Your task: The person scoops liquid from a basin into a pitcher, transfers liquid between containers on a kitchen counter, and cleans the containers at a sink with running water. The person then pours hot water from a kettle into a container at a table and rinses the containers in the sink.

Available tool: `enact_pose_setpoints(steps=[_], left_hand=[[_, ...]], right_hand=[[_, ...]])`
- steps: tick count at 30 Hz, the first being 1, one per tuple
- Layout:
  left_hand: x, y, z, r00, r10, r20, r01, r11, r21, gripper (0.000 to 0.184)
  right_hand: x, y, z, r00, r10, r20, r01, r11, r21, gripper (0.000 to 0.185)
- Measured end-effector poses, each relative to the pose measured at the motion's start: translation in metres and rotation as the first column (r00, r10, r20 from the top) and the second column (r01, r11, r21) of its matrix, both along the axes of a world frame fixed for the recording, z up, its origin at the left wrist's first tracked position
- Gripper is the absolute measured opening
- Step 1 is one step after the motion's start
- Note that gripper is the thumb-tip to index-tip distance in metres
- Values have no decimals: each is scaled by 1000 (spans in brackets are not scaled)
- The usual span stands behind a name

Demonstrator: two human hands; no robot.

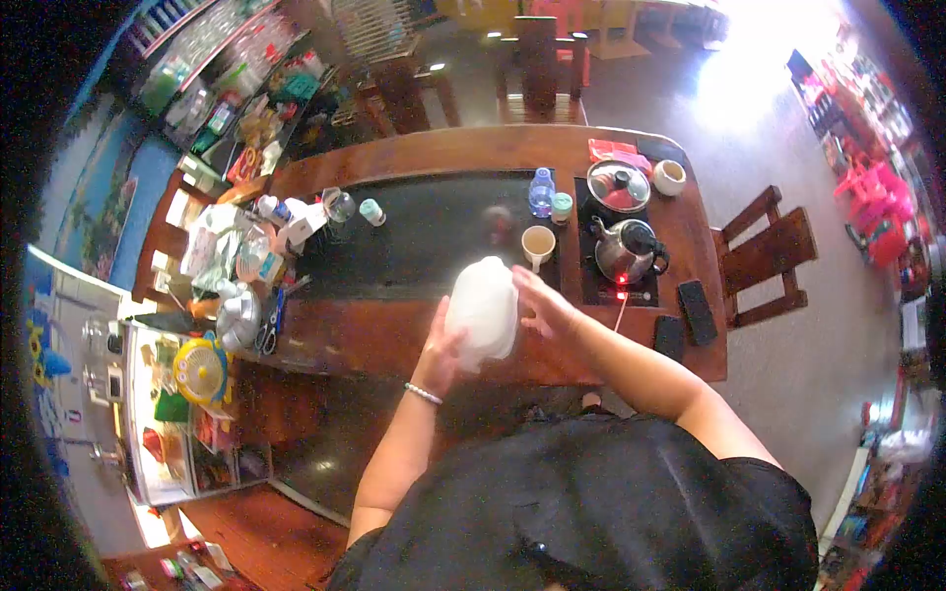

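In front of me, above the near edge of the wooden table, is a white rounded bundle [481,307], perhaps a plastic bag; its contents do not show. My left hand [441,347], with a beaded bracelet at the wrist, grips it from the left and below. On the other side, my right hand [547,307] has its fingers apart, close to the bundle's upper right edge; whether they touch is unclear. Just beyond that hand stands a cream cup [537,244] with a handle. A dark reddish blurred thing [499,225] is behind the bundle.
To the right, a steel kettle [627,251] stands on a lit heating plate, with a glass-lidded pot [618,185] behind it. A blue-tinted bottle [542,192] is at centre. Two dark phone-like objects [697,312] lie at right. Clutter and scissors [268,333] occupy the left end.
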State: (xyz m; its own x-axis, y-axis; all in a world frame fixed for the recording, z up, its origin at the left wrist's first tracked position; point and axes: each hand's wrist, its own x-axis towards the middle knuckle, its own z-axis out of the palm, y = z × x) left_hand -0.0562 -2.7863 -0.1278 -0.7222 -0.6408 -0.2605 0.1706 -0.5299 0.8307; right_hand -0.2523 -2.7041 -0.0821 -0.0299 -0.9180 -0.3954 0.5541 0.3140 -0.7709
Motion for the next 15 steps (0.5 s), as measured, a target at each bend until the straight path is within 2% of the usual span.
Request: enact_pose_setpoints(steps=[1,3,5,6,8,11,12,15], left_hand=[[1,-2,-5,998,-47,-51,49,998,34,65],[0,-1,-4,996,-87,-1,87,995,45,56],[-2,1,-1,996,-85,38,83,996,38,51],[-4,4,4,997,-47,61,49,999,-25,49],[-5,4,24,999,-30,14,30,999,13,49],[-15,14,71,1000,-6,12,6,1000,13,50],[-21,18,89,1000,-25,2,25,1000,17,51],[-48,36,129,999,-48,-12,48,999,11,59]], right_hand=[[0,3,-22,991,42,-125,-58,991,-122,81],[3,9,-48,929,27,-370,-163,925,-342,111],[2,27,-36,907,61,-418,-160,965,-207,121],[-3,30,-33,838,69,-541,-201,962,-188,122],[-15,36,-28,655,88,-750,-276,953,-129,123],[-37,50,15,520,30,-854,-319,934,-161,124],[-42,61,37,506,-14,-862,-270,947,-173,119],[-64,86,50,570,-292,-768,-198,859,-473,117]])
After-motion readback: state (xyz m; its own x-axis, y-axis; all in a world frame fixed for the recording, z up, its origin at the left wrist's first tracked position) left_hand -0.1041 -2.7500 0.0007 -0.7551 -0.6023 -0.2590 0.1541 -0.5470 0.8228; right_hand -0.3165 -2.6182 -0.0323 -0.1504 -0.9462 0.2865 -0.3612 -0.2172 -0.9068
